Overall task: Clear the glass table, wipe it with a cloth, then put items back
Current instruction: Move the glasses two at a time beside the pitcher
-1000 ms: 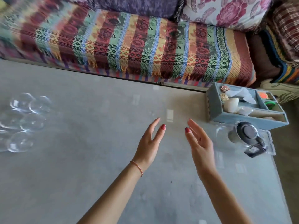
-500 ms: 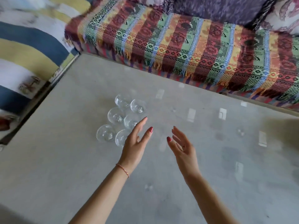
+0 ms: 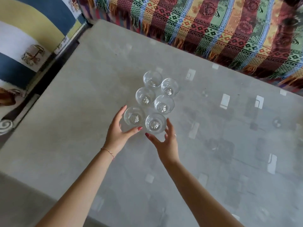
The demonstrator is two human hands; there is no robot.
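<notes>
Several clear drinking glasses stand in a tight cluster on the glass table (image 3: 213,161), left of its middle. My left hand (image 3: 118,135) cups the near-left glass (image 3: 134,117), with the fingers along its left side and the thumb under its near edge. My right hand (image 3: 165,143) wraps the near-right glass (image 3: 155,123), thumb in front and fingers on its right side. Both glasses stand upright on the table. The other glasses (image 3: 153,89) stand just behind them, untouched.
A sofa with a striped, fringed woven throw (image 3: 229,30) runs along the table's far edge. A blue, yellow and white striped cushion (image 3: 24,38) lies past the left edge. The tabletop reflects small bright patches.
The view has swung left from the table's right end to the glasses. Both hands moved forward and closed around the two nearest glasses.
</notes>
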